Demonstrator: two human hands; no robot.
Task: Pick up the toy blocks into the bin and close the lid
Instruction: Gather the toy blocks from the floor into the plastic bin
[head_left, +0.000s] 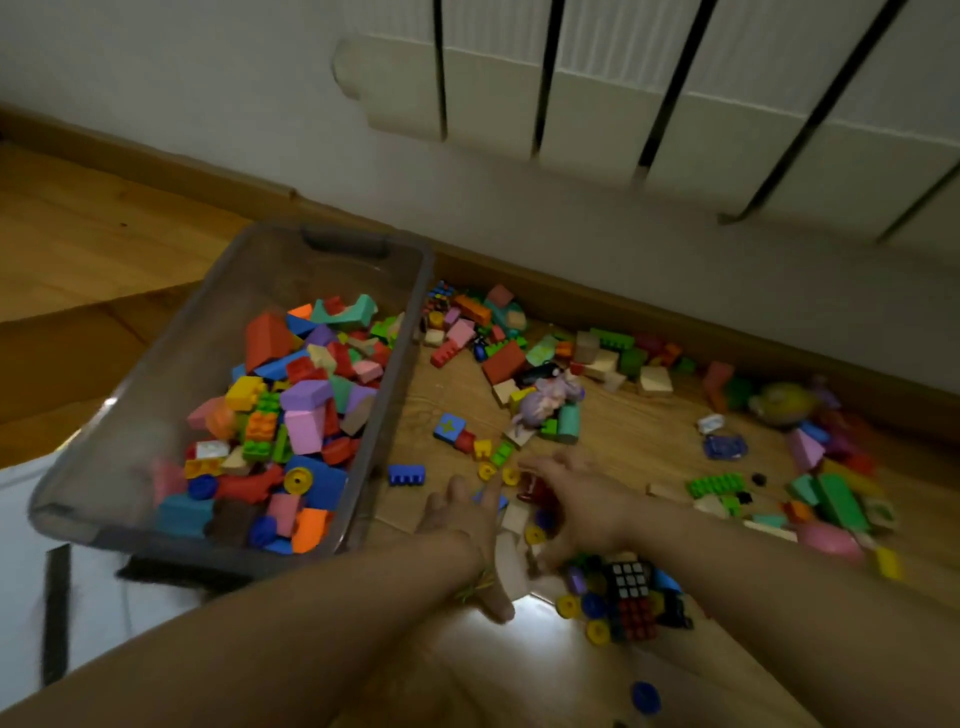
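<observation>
A clear grey plastic bin (171, 358) lies on the floor at the left, open, with several coloured blocks (291, 421) piled inside. More toy blocks (498, 358) are scattered on the wood floor to its right, along the wall. My left hand (462, 514) reaches over the floor just right of the bin with fingers spread, above small blocks. My right hand (576, 499) is beside it with straight fingers over red and yellow pieces (511, 475). Whether either hand holds a block is blurred. No lid is in view.
A white radiator (675, 104) hangs on the wall above the wooden skirting. A puzzle cube (631, 597) with yellow and blue wheels lies near my right forearm. A purple doll figure (545, 402) and a yellow-green toy (784, 402) sit among the blocks. A white mat (31, 571) borders the bin's near left.
</observation>
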